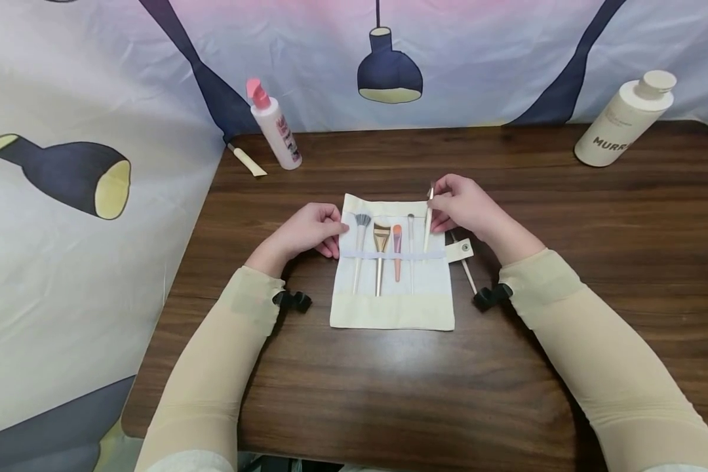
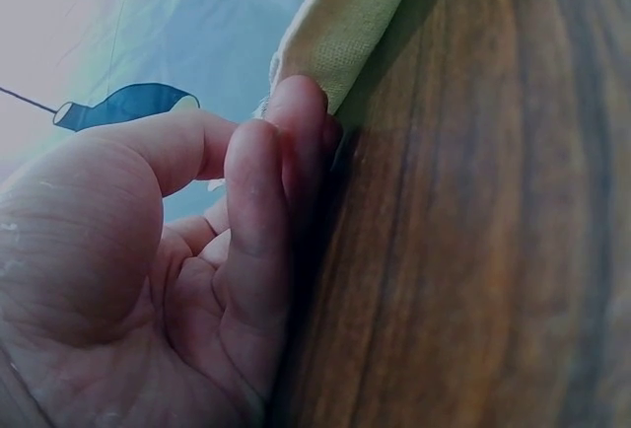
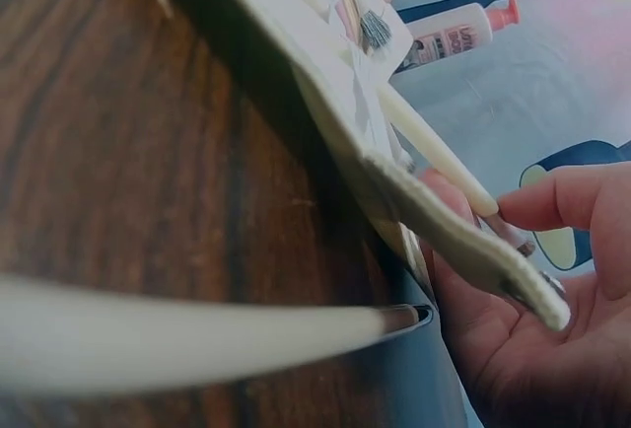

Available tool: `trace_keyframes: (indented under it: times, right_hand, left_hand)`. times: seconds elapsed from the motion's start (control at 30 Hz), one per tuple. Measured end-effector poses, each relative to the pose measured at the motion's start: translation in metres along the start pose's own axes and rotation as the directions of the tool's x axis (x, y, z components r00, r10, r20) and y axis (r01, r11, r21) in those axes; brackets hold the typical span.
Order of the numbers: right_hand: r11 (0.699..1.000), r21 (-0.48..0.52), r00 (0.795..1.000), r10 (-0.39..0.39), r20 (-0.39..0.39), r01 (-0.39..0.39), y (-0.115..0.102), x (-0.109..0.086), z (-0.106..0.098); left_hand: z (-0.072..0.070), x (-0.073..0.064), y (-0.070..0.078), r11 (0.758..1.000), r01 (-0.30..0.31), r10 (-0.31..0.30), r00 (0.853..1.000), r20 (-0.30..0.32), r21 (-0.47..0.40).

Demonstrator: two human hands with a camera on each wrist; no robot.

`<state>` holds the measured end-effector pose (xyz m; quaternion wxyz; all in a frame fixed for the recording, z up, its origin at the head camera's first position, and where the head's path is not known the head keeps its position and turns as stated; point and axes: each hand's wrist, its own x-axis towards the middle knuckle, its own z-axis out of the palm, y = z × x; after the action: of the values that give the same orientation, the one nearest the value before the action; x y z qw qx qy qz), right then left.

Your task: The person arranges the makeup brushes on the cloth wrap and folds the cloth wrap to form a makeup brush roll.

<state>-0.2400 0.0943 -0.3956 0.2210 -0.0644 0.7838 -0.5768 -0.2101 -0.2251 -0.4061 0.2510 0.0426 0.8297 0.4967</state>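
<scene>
The dark wooden table (image 1: 389,387) gives the work plenty of room, and the white bottle (image 1: 616,131) at its far right stands well apart from the hands, so a knock there seems unlikely. The cloth pouch (image 1: 392,313) lies spread mid-table; being thin and soft, it could skid or bunch up if one side is pushed harder than the other. The left hand (image 1: 314,231) pinches its left edge, and a slack pinch there would probably let the cloth follow any push from the right. The right hand (image 1: 463,203) grasps a pale brush (image 1: 429,226) between thumb and fingers at the pouch's far right; tilted too much, its handle could miss the lilac band (image 1: 366,255) or drag it askew. Whether the handle end is under that band, I cannot tell. A loose brush (image 1: 469,275) on the table, right of the pouch, passes below the small strap (image 1: 460,250); a brush from the right wrist could roll it away. The strap's snap (image 1: 465,247) might catch on fingers.
</scene>
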Motion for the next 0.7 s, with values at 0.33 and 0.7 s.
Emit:
trace_keyframes:
  times: [0.33, 0.7]
  right_hand:
    - [0.997, -0.081, 0.996, 0.018, 0.082, -0.011, -0.0026, -0.0027, 0.0011]
    - [0.992, -0.123, 0.992, 0.029, 0.121, -0.014, -0.0031, -0.0079, 0.0036]
  left_hand:
    - [-0.0007, -0.0012, 0.004, 1.0, 0.017, -0.016, 1.0, -0.007, 0.004]
    - [0.0008, 0.0017, 0.0002, 1.0, 0.005, -0.005, 1.0, -0.008, 0.01]
